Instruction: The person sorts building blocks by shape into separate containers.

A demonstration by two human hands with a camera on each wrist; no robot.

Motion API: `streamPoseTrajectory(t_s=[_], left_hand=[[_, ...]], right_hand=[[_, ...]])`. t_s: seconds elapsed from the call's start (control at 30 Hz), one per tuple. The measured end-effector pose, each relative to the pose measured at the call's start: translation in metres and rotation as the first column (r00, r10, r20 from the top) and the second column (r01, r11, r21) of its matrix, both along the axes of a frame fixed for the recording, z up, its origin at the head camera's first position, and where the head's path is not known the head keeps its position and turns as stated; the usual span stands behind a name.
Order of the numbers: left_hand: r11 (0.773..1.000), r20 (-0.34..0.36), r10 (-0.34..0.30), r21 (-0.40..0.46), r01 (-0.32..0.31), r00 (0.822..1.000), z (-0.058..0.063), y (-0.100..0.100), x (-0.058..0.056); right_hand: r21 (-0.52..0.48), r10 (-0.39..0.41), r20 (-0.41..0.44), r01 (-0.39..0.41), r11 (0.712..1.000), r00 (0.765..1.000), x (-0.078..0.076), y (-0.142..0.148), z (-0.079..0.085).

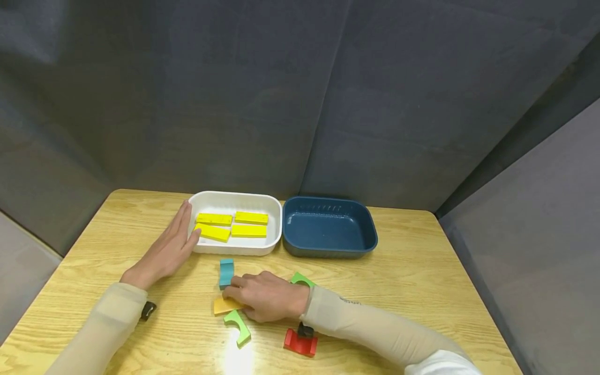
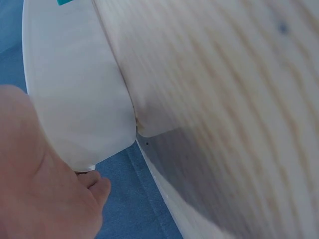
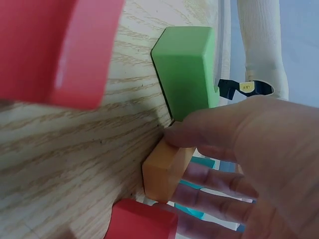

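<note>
My left hand (image 1: 166,250) rests with straight fingers against the left end of the white tray (image 1: 234,249); the thumb reaches over its rim. Several yellow blocks (image 1: 249,230) lie flat inside. My right hand (image 1: 269,297) is down on the table, pinching an orange block (image 3: 160,174) between thumb and fingers. Close to that hand are a blue notched block (image 1: 226,274), a green arch block (image 1: 238,328), and a red block (image 3: 142,219) that the hand covers in the head view. Another green arch block (image 1: 301,279) shows behind the right wrist.
To the right of the white tray stands a dark blue tray (image 1: 330,253) with nothing in it. A red notched block (image 1: 300,344) lies below the right forearm. Dark cloth (image 1: 300,104) hangs behind the wooden table (image 1: 422,291).
</note>
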State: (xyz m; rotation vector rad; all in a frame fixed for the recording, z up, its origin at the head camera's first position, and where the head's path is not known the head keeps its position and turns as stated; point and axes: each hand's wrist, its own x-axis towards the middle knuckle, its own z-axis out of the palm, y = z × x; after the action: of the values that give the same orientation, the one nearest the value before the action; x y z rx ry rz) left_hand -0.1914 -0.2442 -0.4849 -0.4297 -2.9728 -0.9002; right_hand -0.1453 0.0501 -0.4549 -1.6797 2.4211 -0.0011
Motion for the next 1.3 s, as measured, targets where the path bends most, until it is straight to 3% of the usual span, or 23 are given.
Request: streamPoseTrajectory(t_s=[0.53,1.3], left_hand=[[1.0,0.004,-0.003,-0.007,0.003,1.0,0.002,0.001,0.0],[1.0,0.021,-0.004,-0.004,0.004,1.0,0.003,0.001,0.001]], right_hand=[[-0.047,0.003,-0.068,-0.006,0.999,0.998,0.0,0.003,0.006],[-0.109,-0.022,-0.094,0.011,0.994,0.995,0.0,0.011,0.015]])
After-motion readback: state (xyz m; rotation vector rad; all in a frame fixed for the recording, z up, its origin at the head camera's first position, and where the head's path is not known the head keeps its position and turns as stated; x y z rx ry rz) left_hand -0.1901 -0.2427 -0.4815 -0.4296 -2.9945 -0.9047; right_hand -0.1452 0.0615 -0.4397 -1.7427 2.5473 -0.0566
